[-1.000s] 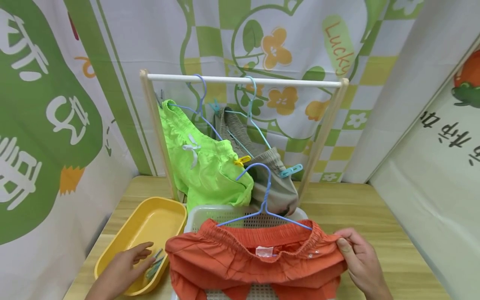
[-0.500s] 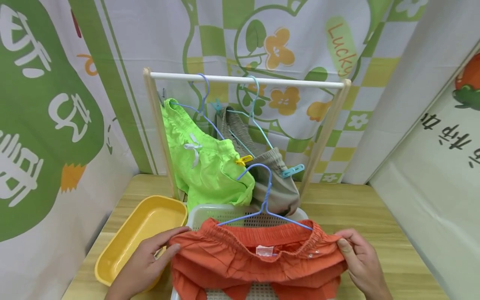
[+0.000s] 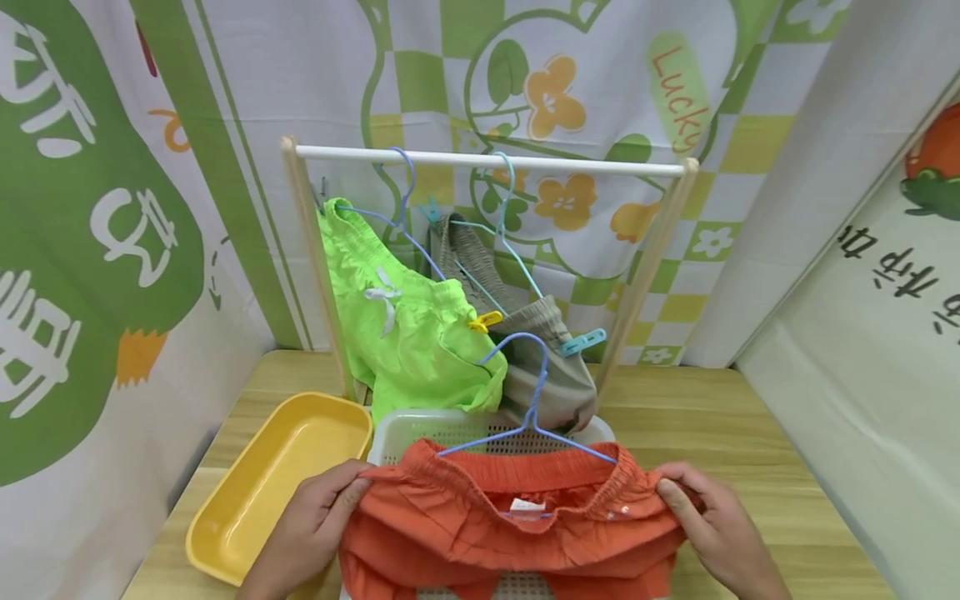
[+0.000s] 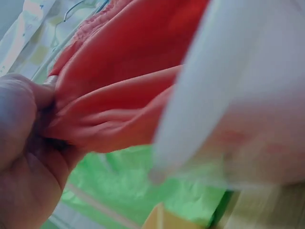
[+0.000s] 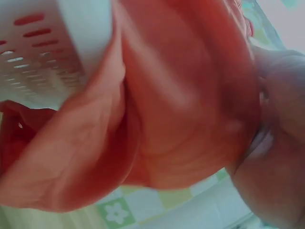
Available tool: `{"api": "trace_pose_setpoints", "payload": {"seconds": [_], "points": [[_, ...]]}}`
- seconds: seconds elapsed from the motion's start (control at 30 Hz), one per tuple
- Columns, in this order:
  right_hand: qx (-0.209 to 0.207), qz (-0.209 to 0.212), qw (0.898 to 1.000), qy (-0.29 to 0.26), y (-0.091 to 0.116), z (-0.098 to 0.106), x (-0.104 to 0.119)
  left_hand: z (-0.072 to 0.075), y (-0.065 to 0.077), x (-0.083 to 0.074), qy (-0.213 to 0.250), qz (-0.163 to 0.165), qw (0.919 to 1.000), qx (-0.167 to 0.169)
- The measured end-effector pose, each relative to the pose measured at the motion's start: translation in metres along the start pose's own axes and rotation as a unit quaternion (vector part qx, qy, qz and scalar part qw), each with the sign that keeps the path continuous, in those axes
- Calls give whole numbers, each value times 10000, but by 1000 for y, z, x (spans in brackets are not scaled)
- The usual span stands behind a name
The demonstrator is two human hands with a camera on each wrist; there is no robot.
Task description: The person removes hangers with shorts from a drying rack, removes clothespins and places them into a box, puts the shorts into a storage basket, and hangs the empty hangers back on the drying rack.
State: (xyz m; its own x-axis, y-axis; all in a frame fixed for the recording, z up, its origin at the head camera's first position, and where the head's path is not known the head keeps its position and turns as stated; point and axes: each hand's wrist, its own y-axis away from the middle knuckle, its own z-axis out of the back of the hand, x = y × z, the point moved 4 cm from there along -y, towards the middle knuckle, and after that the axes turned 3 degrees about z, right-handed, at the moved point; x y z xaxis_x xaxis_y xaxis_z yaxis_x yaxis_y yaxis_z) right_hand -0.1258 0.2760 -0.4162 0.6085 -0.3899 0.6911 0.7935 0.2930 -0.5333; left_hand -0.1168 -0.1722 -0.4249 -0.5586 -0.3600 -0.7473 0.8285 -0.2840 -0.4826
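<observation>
Orange shorts (image 3: 517, 537) around blue hanger (image 3: 533, 408); left hand (image 3: 311, 518), right hand (image 3: 714, 521) pinch sides.

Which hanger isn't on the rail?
The blue hanger in the orange shorts; the other blue hanger, with green shorts, and the turquoise hanger hook over the white rail.

text: "Lucky" (image 3: 681, 93) | on: back curtain (image 3: 300, 75) | side-wall characters (image 3: 911, 277): unclear

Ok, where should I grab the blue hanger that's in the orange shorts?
I'd pinch the blue hanger by its twisted neck, just under the hook, coming from the right. The neck stands up above the orange shorts, and the hook's open end points left, so your fingers should stay out of its way.
</observation>
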Motion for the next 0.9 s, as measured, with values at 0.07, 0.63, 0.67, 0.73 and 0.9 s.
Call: {"api": "trace_pose_setpoints", "payload": {"seconds": [0.07, 0.63, 0.67, 0.73, 0.9], "points": [[353, 206, 9989, 226, -4, -5, 3, -5, -1, -1, 115, -111, 9999, -10], [369, 837, 9931, 733, -16, -17, 23, -22, -4, -5, 412, -114, 9991, -67], [396, 764, 9937, 721, -17, -16, 23, -22, -5, -5, 424, -114, 9990, -71], [438, 694, 9941, 704, -17, -16, 23, -23, -5, -5, 459, -122, 9988, -72], [329, 902, 9934, 626, -17, -16, 20, -22, -4, -3, 407, -82, 9990, -163]]}}
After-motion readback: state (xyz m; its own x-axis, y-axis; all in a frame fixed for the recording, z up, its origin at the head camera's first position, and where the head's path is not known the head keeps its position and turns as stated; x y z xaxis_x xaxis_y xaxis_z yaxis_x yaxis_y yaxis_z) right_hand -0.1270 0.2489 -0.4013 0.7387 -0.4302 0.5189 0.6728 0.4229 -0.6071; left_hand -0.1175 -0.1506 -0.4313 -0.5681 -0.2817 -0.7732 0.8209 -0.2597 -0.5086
